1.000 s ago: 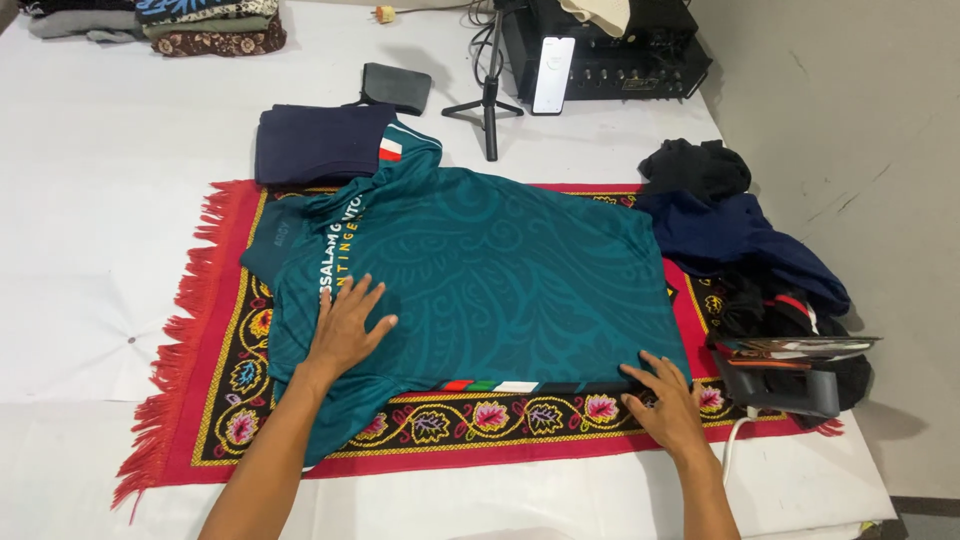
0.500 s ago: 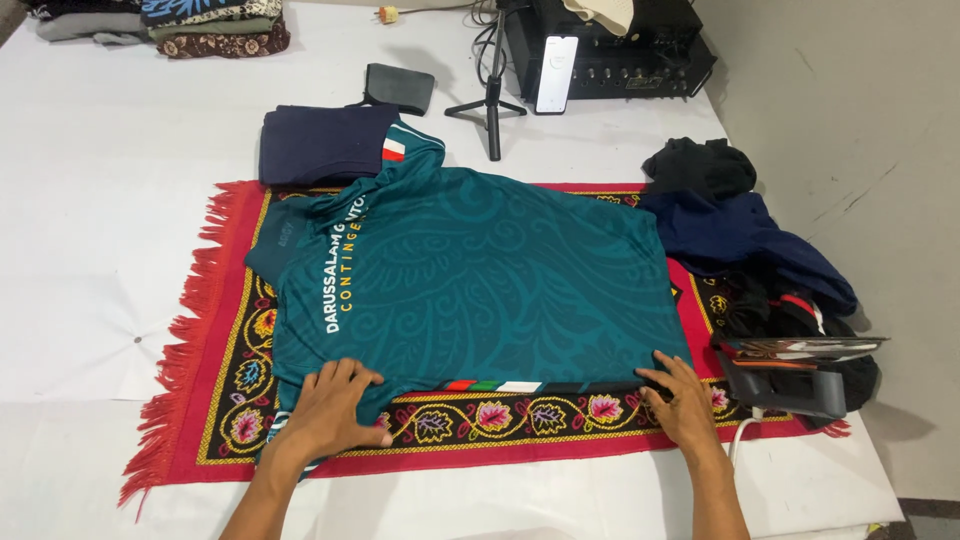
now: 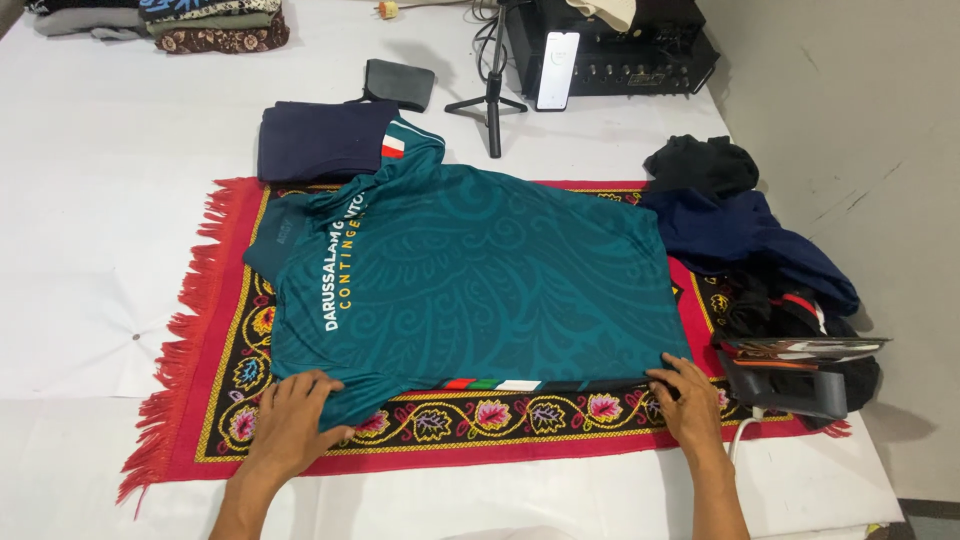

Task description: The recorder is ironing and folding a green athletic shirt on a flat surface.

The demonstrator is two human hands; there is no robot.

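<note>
The big teal patterned sports shirt [image 3: 470, 285] lies flat on the red flowery rug [image 3: 215, 300] near the desk's front edge. The left hand [image 3: 290, 425] and right hand [image 3: 688, 400] press its bottom hem with flat, open fingers, smoothing it. Next, I think, they need a good pinch on that hem.

Bright, even overhead light, no glare. White desk [image 3: 90, 250] slightly washed out toward 10 o'clock. Tripod [image 3: 492, 95] casts a faint shadow toward 10 o'clock. Sharp focus, no motion blur.

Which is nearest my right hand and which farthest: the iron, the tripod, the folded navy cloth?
From the right hand:
1. Iron, just to its right.
2. Tripod, far up the table.
3. Folded navy cloth, far up-left, farthest.
</note>
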